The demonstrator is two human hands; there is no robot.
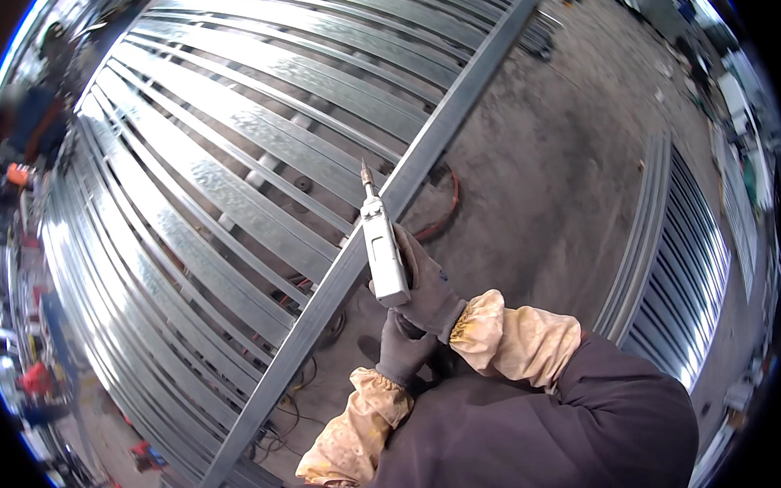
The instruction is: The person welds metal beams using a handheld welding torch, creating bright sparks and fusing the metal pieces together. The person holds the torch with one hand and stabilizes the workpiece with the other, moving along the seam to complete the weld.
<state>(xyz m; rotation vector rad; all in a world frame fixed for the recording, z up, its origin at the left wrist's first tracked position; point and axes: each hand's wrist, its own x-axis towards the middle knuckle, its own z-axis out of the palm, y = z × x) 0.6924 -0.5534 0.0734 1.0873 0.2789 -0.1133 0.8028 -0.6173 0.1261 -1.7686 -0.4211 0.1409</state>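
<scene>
A silver welding gun (385, 251) with a pointed, copper-coloured nozzle points away from me, its tip over the near rail of a metal slatted panel (228, 177). My right hand (430, 286), in a grey glove, is closed around the gun's body from the right. Just below the gun's rear end, my left hand (402, 348), also gloved in grey, has its fingers curled; what it grips there is mostly hidden. Tan protective sleeves cover both forearms. The panel's long rail (327, 290) runs diagonally past the gun, with many parallel slats beyond it.
Another slatted metal panel (674, 264) lies at the right. An orange-red hose (446, 214) curves on the floor beyond my right hand, and cables (285, 417) lie under the near rail. At the far left stands a blurred person (35, 121) among workshop clutter.
</scene>
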